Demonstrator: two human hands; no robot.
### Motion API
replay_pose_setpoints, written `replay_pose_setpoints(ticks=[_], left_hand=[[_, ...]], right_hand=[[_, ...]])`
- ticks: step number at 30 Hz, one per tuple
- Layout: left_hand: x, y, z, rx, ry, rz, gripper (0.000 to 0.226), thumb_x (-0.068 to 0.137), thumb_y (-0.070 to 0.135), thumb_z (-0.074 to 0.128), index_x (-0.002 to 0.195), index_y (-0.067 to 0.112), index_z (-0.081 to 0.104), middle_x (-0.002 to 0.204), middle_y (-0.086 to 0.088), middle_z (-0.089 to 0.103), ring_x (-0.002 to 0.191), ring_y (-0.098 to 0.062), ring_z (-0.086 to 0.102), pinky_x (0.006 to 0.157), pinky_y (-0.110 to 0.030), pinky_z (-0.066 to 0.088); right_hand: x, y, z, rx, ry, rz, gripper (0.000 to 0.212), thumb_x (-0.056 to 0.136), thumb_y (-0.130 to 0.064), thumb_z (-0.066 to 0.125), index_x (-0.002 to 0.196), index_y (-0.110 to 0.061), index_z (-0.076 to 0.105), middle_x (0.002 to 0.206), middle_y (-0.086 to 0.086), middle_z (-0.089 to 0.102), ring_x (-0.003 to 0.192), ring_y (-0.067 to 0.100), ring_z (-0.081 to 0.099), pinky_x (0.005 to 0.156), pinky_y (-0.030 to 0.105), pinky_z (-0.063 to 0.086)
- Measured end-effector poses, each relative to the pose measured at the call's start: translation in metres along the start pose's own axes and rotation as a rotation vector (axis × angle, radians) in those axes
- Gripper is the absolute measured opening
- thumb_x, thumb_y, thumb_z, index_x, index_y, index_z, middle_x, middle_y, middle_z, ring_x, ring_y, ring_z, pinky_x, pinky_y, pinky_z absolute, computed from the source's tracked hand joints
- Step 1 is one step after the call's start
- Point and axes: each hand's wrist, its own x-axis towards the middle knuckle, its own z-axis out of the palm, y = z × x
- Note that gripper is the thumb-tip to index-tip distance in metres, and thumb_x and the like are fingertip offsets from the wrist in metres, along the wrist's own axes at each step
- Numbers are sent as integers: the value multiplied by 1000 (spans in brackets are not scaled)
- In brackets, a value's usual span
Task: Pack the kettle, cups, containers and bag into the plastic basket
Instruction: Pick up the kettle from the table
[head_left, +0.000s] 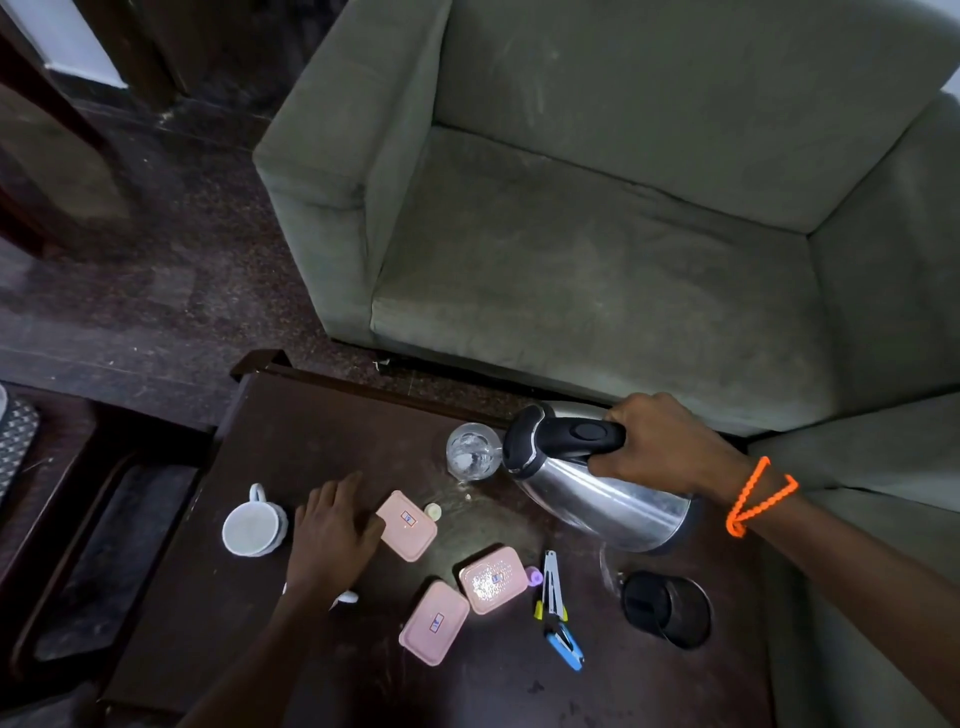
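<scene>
My right hand (662, 444) grips the black handle of the steel kettle (597, 499), which is tilted with its spout over a clear glass (471, 451). My left hand (330, 535) rests flat on the dark table (291, 431), its thumb touching a pink lidded container (408, 526). Two more pink containers (492, 579) (435, 622) lie nearer me. To the left of that hand stands a white cup (253, 527). The kettle's black base (667, 608) sits at the right. No basket or bag shows.
A grey-green armchair (597, 234) stands right behind the table. Blue and yellow-handled tools (556, 613) lie between the containers and the black base. A small cream cap (432, 511) lies beside the first container. Dark floor lies to the left.
</scene>
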Motion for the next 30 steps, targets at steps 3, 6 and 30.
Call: replay_pose_setpoints(ticks=[3,6,30], left_hand=[[-4,0,1,1,-9,7,73,76,52,46,136,12,56,119,-13,64,108,-39,58,86,-48,47],[-7,3,2,-12,-10,-4,71,77,51,45,135,11,57,119,-13,64,108,-40,59,86,-48,47],[-28,-4,12,-32,-3,-35,67,83,57,42,126,11,64,118,-13,68,107,-40,62,87,-49,48]], right_hand=[[-6,0,-11,6,-2,3,33,67,-39,74,60,-13,57,53,1,55,54,22,57,49,35,43],[-12,-1,-23,-4,-4,6,33,68,-39,75,60,-11,58,52,1,54,52,20,53,52,39,48],[-25,-13,-35,-76,-3,10,32,57,-50,61,55,-20,52,56,1,58,56,22,61,55,39,53]])
